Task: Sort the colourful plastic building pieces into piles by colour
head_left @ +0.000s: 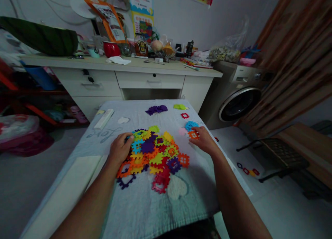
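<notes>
A loose heap of colourful plastic interlocking tiles (pixel 148 145) with notched edges lies mid-table. At its left edge rests my left hand (pixel 121 148), fingers loosely stretched and touching the outer tiles; its fingertips are partly hidden. To the right of the heap, my right hand (pixel 204 139) has thumb and fingers closed on an orange window-patterned tile (pixel 193 135). Just beyond that tile sits a small group of blue tiles (pixel 191 125), with a pale pink tile (pixel 182 131) to its left. Farther back are a purple group (pixel 156 109), a lime-green group (pixel 179 107) and a single red tile (pixel 184 116).
A cloth (pixel 135 211) with heart shapes covers the table. A white box (pixel 104 119) lies at its back left. Beyond stands a cluttered white desk (pixel 93 80), with a washing machine (pixel 233 93) to its right. Several tiles (pixel 246 171) lie on the floor near a chair (pixel 282 156).
</notes>
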Demonstrator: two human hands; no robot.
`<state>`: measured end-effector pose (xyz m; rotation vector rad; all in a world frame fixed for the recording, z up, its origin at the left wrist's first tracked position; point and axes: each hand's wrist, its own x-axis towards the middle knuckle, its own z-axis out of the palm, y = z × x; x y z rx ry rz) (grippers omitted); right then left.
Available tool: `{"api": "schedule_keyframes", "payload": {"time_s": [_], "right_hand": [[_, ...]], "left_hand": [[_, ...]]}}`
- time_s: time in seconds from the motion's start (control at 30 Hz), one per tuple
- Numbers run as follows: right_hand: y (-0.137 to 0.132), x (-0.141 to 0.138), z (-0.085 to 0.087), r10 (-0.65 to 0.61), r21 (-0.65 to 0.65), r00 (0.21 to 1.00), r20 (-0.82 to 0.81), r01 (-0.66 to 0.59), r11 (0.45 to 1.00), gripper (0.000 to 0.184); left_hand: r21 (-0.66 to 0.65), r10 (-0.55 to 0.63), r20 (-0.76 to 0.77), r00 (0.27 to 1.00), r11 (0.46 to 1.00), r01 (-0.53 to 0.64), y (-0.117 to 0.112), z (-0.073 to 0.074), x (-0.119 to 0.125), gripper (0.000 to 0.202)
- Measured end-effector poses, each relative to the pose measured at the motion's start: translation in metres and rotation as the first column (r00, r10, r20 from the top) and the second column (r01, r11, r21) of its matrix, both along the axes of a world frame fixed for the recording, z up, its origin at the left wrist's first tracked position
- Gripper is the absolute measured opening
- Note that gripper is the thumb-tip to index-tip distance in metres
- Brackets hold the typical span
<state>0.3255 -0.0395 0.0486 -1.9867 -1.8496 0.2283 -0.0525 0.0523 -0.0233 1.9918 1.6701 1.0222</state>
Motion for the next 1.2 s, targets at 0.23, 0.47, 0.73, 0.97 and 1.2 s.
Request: {"api": "schedule_keyframes", "payload": {"time_s": [0.23, 0.47, 0.73, 0.97, 1.2], "right_hand": [[-0.05, 0.04, -0.009, -0.135, -0.064, 0.988, 0.077, 0.14, 0.988, 0.052], [-0.083, 0.042, -0.025, -0.117, -0.115, 0.992, 0.049, 0.122, 0.986, 0.057], [-0.087, 0.038, -0.033, -0.111, -0.149, 0.992, 0.059, 0.118, 0.982, 0.054], [-0.076, 0.039, -0.032, -0.143, -0.181, 0.988, 0.057, 0.151, 0.972, 0.053], [-0.05, 0.035, -0.019, -0.218, -0.158, 0.961, 0.167, 0.245, 0.957, 0.059]], "left_hand": [[-0.011, -0.002, -0.013, 1.0, 1.0, 0.002, 0.002, -0.002, 0.0, 0.044], [-0.004, -0.003, -0.009, 1.0, 1.0, 0.003, 0.002, -0.003, -0.001, 0.043], [0.006, 0.0, -0.021, 1.0, 1.0, 0.0, 0.002, -0.003, -0.001, 0.043], [-0.019, -0.004, -0.022, 1.0, 1.0, 0.004, 0.001, 0.001, 0.001, 0.045], [-0.007, -0.004, -0.034, 0.999, 1.0, 0.004, 0.003, -0.004, -0.001, 0.046]]}}
